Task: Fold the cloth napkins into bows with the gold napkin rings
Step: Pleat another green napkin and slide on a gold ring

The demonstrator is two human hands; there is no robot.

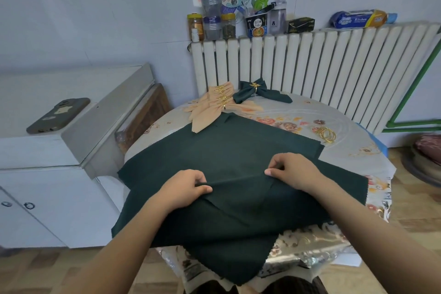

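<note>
The green napkin lies spread at the near edge of the bench. My left hand and right hand both pinch one raised pleat in it. I think I should keep the pleats even. The finished bows at the far edge and the rings at the right edge stand clear of my work.

Flat napkins are spread on table; finished bows are placed behind, loose rings to the right.
</note>
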